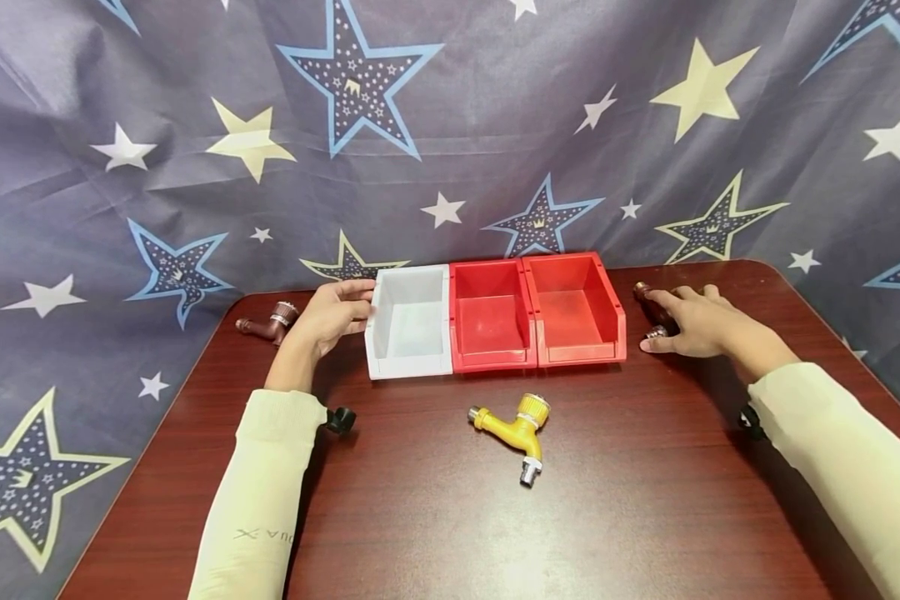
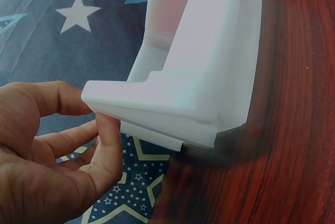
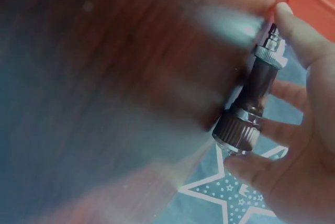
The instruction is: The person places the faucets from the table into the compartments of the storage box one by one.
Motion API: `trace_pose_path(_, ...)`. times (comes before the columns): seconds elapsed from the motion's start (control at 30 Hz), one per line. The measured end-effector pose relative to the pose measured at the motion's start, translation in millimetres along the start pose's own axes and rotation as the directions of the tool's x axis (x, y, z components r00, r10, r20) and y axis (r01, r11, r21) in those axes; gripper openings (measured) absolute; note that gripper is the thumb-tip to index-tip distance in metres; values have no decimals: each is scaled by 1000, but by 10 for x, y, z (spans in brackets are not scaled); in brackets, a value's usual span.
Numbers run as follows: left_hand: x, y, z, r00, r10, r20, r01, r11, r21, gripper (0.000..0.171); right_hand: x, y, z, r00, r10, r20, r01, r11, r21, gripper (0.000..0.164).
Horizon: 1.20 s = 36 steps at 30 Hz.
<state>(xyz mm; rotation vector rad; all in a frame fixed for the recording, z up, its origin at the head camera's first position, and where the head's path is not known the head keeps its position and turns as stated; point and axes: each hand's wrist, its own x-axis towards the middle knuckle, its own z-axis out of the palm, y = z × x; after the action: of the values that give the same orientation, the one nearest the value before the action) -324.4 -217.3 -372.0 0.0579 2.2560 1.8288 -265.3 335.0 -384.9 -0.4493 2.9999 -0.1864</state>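
Observation:
At the left end of the row, my left hand (image 1: 332, 315) pinches the side rim of a white plastic bin (image 2: 172, 72) between thumb and finger. My right hand (image 1: 701, 321) is spread over a dark brown water tap (image 3: 256, 88) at the table's right. In the right wrist view, the thumb reaches past the tap's metal nozzle and a fingertip is by its ribbed knob; the other fingers lie behind it. A yellow tap (image 1: 517, 433) lies in front of the bins. Another brown tap (image 1: 272, 323) lies left of my left hand.
Two red bins, the middle one (image 1: 492, 317) and the right one (image 1: 573, 308), stand side by side against the white bin. A star-patterned cloth (image 1: 450, 125) hangs behind the dark red wooden table (image 1: 420, 500).

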Motion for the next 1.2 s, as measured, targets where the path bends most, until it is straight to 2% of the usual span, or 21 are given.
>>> trace_pose_path(0.23, -24, 21, -6, 1000, -1, 19, 1, 1000, -2, 62, -14, 31, -13, 997, -61, -43, 62, 998, 20, 86)
trace_pose_path(0.57, -27, 27, 1, 1000, -3, 16, 3, 1000, 0, 61, -23, -55, 42, 994, -46, -95, 44, 999, -24, 74)
trace_pose_path(1.2, -22, 16, 5, 1000, -1, 17, 1, 1000, 2, 62, 112, -101, 9, 999, -43, -32, 42, 998, -52, 67)
